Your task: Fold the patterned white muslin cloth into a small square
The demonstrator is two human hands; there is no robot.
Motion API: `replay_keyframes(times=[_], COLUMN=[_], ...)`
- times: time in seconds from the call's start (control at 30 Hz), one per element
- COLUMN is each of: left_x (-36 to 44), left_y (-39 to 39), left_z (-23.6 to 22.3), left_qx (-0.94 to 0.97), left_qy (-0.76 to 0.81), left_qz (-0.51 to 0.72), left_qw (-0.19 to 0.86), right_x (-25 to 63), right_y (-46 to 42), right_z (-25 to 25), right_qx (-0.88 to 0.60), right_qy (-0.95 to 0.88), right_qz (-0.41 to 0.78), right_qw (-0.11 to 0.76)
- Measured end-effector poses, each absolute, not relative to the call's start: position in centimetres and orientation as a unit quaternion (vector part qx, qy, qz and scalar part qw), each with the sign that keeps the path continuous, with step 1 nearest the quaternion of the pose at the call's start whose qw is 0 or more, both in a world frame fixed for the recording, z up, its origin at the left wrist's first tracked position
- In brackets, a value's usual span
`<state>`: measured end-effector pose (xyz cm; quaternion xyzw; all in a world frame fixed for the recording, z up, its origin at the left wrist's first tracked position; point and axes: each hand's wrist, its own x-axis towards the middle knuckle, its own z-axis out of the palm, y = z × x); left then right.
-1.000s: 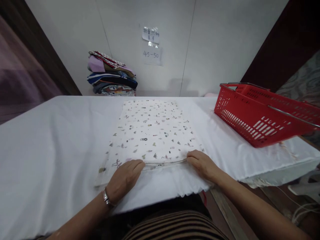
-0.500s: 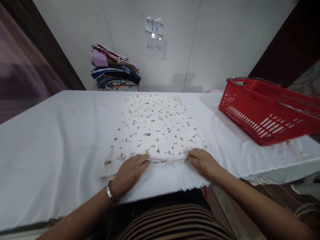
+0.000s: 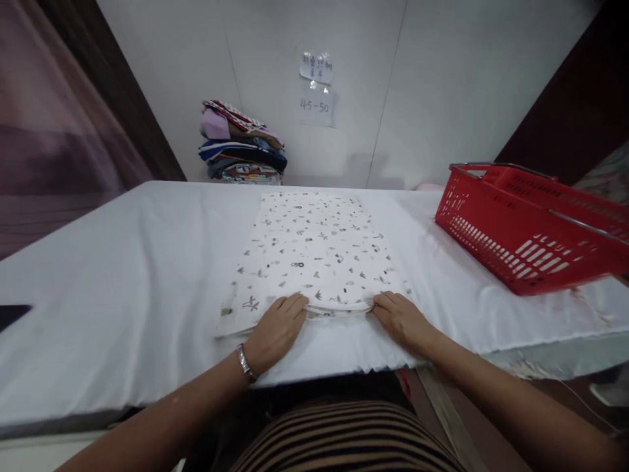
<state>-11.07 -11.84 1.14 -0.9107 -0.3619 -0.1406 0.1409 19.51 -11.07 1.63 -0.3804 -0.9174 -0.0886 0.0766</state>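
Two near-edge stretches of the printed cloth (image 3: 319,252) are pinched in closed grips by the left hand (image 3: 278,329) and right hand (image 3: 400,319).

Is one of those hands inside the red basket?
No, the left hand and right hand are both on the near edge of the printed cloth, away from the basket.
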Motion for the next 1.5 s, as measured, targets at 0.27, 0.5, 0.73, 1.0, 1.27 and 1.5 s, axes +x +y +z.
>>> replay_keyframes(times=[0.27, 0.5, 0.73, 1.0, 1.27, 1.5], left_x=[-12.1, -11.6, -11.3, -11.0, -11.1, -9.6], left_y=[-12.4, -11.7, -12.1, -12.9, -12.9, -12.3], left_z=[1.9, 2.4, 2.2, 1.5, 1.7, 1.5], left_qx=[-0.898, -0.848, -0.889, -0.920, -0.920, -0.918], left_qy=[-0.393, -0.453, -0.413, -0.363, -0.363, -0.363], left_qz=[-0.196, -0.232, -0.190, -0.139, -0.143, -0.149], left_qw=[-0.018, -0.146, -0.046, 0.048, 0.044, 0.058], right_x=[20.0, 18.9, 19.9, 21.1, 21.4, 21.1], right_y=[-11.3, -11.3, -10.9, -12.0, -12.0, -12.0], right_z=[2.3, 1.5, 1.9, 1.4, 1.3, 1.5], right_qx=[-0.372, -0.399, -0.361, -0.356, -0.362, -0.369], right_qy=[-0.923, -0.906, -0.926, -0.927, -0.926, -0.924], right_qz=[-0.041, -0.104, -0.059, -0.051, -0.063, -0.046], right_qw=[0.090, 0.090, 0.100, 0.105, 0.082, 0.090])
